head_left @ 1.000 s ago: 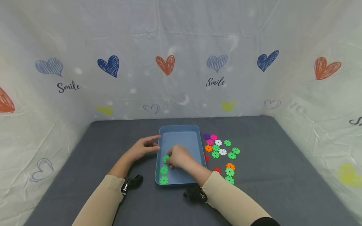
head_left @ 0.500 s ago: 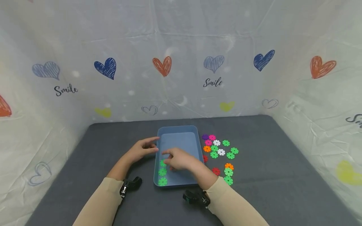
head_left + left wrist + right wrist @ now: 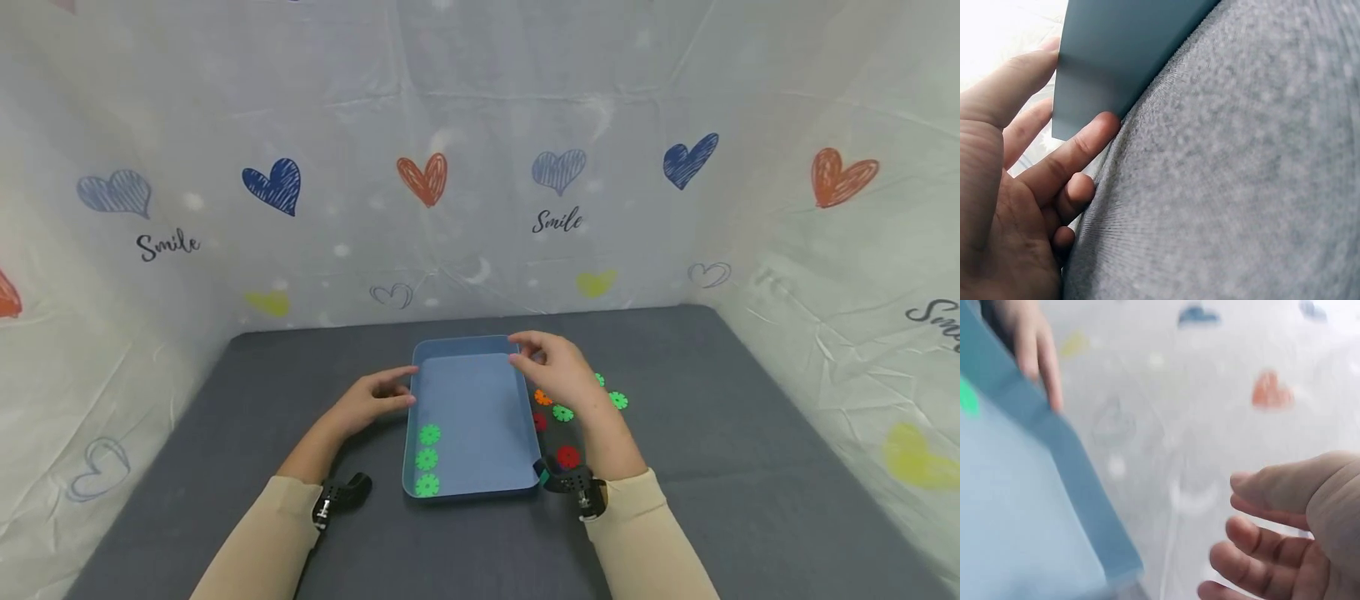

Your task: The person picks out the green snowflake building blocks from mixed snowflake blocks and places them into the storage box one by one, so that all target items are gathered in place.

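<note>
A blue tray (image 3: 480,425) lies on the grey tabletop. Three green notched plastic discs (image 3: 427,459) form a column along its left side near the front. Fingertips of my left hand (image 3: 366,406) touch the tray's left wall; the left wrist view shows the fingers fairly straight against that wall (image 3: 1104,62). My right hand (image 3: 558,371) hovers by the tray's far right corner with nothing in it, its fingers loosely bent and apart in the right wrist view. Right of the tray lie an orange disc (image 3: 543,397), green discs (image 3: 562,413) and red discs (image 3: 568,457), partly hidden by the right arm.
A white curtain (image 3: 480,250) printed with hearts stands behind the table (image 3: 322,350) and at both sides. A black wrist camera (image 3: 341,492) sits on the left wrist, another (image 3: 573,483) on the right wrist.
The right hand has let go of a green disc at the top of the column and moved right and away to the tray's right rim. The left hand stays at the left wall.
</note>
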Tool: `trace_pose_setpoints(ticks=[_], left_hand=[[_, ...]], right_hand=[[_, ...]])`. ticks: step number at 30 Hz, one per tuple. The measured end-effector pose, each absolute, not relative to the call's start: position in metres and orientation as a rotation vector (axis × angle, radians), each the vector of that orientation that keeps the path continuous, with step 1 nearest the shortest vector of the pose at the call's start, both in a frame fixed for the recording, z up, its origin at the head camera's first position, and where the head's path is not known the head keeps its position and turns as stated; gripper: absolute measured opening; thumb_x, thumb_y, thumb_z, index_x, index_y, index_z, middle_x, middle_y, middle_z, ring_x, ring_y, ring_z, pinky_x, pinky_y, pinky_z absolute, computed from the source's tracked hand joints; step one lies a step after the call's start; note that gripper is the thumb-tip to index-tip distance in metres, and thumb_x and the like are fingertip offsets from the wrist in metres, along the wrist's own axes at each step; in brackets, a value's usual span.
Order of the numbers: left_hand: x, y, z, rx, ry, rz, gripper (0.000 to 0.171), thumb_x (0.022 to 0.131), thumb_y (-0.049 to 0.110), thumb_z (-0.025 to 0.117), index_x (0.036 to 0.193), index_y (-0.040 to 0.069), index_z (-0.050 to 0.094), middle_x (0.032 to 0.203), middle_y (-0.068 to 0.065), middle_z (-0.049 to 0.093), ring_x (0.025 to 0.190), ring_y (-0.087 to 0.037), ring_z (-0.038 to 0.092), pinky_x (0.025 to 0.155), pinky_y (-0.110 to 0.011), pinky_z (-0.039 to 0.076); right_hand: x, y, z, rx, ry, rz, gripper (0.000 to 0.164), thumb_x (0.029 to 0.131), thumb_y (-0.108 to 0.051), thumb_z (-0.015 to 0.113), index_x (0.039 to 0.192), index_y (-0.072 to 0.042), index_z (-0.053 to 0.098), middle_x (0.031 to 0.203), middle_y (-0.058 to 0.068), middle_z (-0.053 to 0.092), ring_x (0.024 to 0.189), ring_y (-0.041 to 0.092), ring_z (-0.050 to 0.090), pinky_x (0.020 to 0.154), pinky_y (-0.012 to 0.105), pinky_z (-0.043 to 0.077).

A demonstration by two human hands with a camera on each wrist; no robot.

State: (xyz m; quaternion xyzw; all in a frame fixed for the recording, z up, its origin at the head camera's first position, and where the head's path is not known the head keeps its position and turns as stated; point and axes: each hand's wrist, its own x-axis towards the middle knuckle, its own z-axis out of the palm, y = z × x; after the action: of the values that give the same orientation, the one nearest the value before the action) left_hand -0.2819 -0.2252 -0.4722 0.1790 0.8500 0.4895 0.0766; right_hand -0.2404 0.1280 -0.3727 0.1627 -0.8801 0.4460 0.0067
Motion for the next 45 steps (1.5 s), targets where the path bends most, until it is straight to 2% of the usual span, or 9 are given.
trace_pose_setpoints(ticks=[6,12,16,21,27,31,35,39,45], left_hand=[[-0.281,-0.227,-0.474,0.548,2.552,1.480,0.061,0.095,0.027,0.078,0.149,0.010,0.055,0.110,-0.008,0.070,0.102,-0.022,0.062,0.087,-0.037,0.048],[-0.282,-0.227,-0.474,0.559,2.538,1.500,0.060,0.095,0.025,0.077,0.149,0.010,0.056,0.108,-0.008,0.070,0.100,-0.022,0.063,0.086,-0.036,0.049],[-0.281,-0.225,-0.473,0.587,2.518,1.507,0.060,0.095,0.023,0.077,0.149,0.007,0.055,0.108,-0.009,0.070,0.101,-0.023,0.063,0.086,-0.037,0.049],[-0.281,-0.224,-0.473,0.594,2.511,1.502,0.060,0.096,0.020,0.076,0.149,0.004,0.053,0.108,-0.010,0.069,0.101,-0.024,0.061,0.085,-0.038,0.049],[-0.277,-0.221,-0.464,0.594,2.511,1.487,0.059,0.097,0.013,0.073,0.149,-0.001,0.050,0.109,-0.013,0.069,0.102,-0.027,0.061,0.087,-0.042,0.048],[-0.280,-0.224,-0.470,0.591,2.524,1.481,0.059,0.097,0.017,0.074,0.150,0.001,0.051,0.108,-0.011,0.069,0.101,-0.025,0.061,0.085,-0.040,0.049],[-0.280,-0.227,-0.474,0.591,2.516,1.499,0.061,0.096,0.022,0.076,0.150,0.005,0.053,0.107,-0.008,0.070,0.100,-0.022,0.063,0.084,-0.037,0.049],[-0.282,-0.228,-0.475,0.582,2.522,1.497,0.062,0.095,0.027,0.077,0.150,0.008,0.054,0.108,-0.007,0.070,0.101,-0.020,0.063,0.085,-0.036,0.050],[-0.282,-0.227,-0.473,0.578,2.521,1.493,0.062,0.095,0.028,0.077,0.150,0.009,0.054,0.108,-0.007,0.070,0.100,-0.021,0.063,0.086,-0.038,0.049]], right_hand=[[-0.259,0.161,-0.392,0.256,-2.783,1.196,0.038,0.103,-0.021,0.064,0.138,-0.006,0.064,0.110,0.011,0.060,0.082,0.025,0.056,0.070,0.040,0.047],[-0.269,0.184,-0.422,0.031,-2.827,1.008,0.035,0.104,-0.015,0.060,0.135,0.000,0.065,0.120,0.020,0.061,0.102,0.035,0.060,0.084,0.049,0.050],[-0.270,0.199,-0.438,-0.147,-2.889,0.850,0.037,0.099,-0.016,0.067,0.131,0.003,0.067,0.123,0.025,0.065,0.111,0.043,0.061,0.090,0.054,0.050],[-0.268,0.210,-0.445,-0.337,-2.947,0.821,0.042,0.092,-0.022,0.078,0.125,0.002,0.071,0.127,0.027,0.065,0.118,0.051,0.053,0.094,0.059,0.046],[-0.268,0.211,-0.446,-0.396,-2.919,0.858,0.038,0.091,-0.024,0.080,0.121,0.000,0.074,0.124,0.026,0.065,0.117,0.049,0.050,0.094,0.059,0.043],[-0.271,0.208,-0.448,-0.348,-2.923,0.837,0.038,0.092,-0.022,0.079,0.125,-0.003,0.073,0.126,0.023,0.067,0.115,0.047,0.057,0.091,0.058,0.047],[-0.273,0.204,-0.449,-0.294,-2.891,0.841,0.034,0.095,-0.018,0.075,0.127,-0.006,0.073,0.123,0.021,0.069,0.101,0.039,0.065,0.081,0.054,0.051],[-0.273,0.200,-0.445,-0.265,-2.808,0.889,0.030,0.099,-0.015,0.066,0.128,-0.006,0.072,0.117,0.020,0.070,0.088,0.035,0.066,0.073,0.049,0.051],[-0.268,0.188,-0.418,-0.199,-2.695,1.224,0.033,0.104,-0.022,0.060,0.132,-0.007,0.069,0.117,0.020,0.069,0.096,0.036,0.067,0.078,0.047,0.053]])
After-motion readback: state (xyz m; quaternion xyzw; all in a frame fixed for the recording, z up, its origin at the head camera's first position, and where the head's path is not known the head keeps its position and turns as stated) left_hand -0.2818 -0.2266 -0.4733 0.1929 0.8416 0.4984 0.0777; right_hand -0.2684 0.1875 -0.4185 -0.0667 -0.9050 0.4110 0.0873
